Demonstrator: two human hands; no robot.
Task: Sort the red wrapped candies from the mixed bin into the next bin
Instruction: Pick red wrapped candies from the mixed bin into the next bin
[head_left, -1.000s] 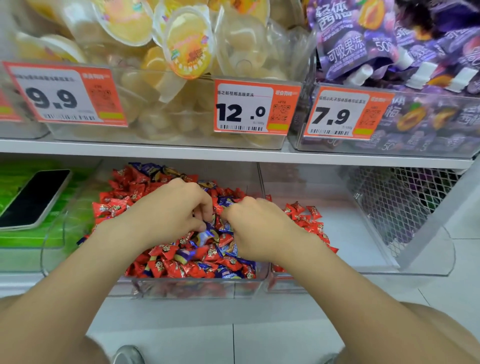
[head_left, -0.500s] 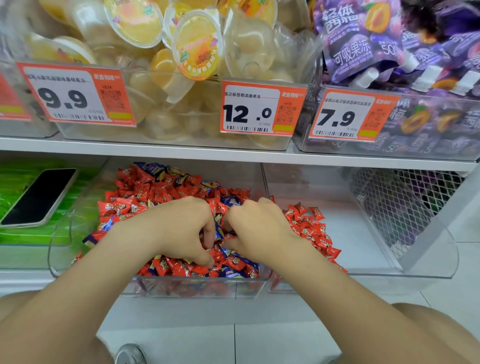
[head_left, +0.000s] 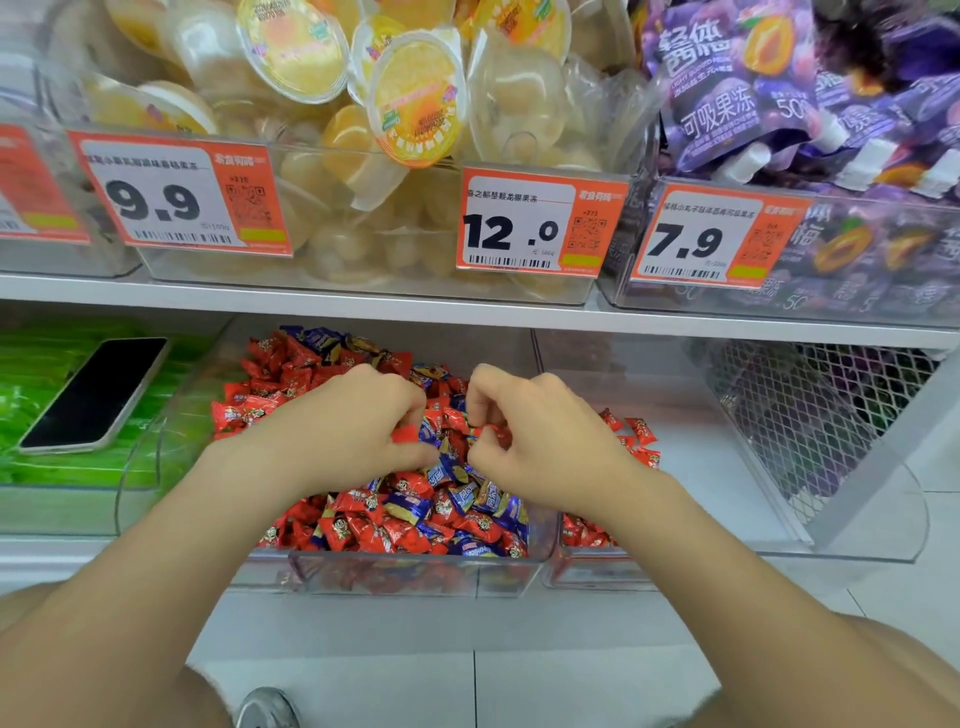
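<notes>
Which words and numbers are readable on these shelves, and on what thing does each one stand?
"9.9": left orange price tag, upper shelf.
"12.0": middle orange price tag, upper shelf.
"7.9": right orange price tag, upper shelf.
"可吸果冻": purple pouch, top right.
Not readable: the small text lines, barcodes and QR codes on the three tags, and the print on the candy wrappers, are too small or blurred.

Bright even light, wide-angle edge bowing, slight softness
</notes>
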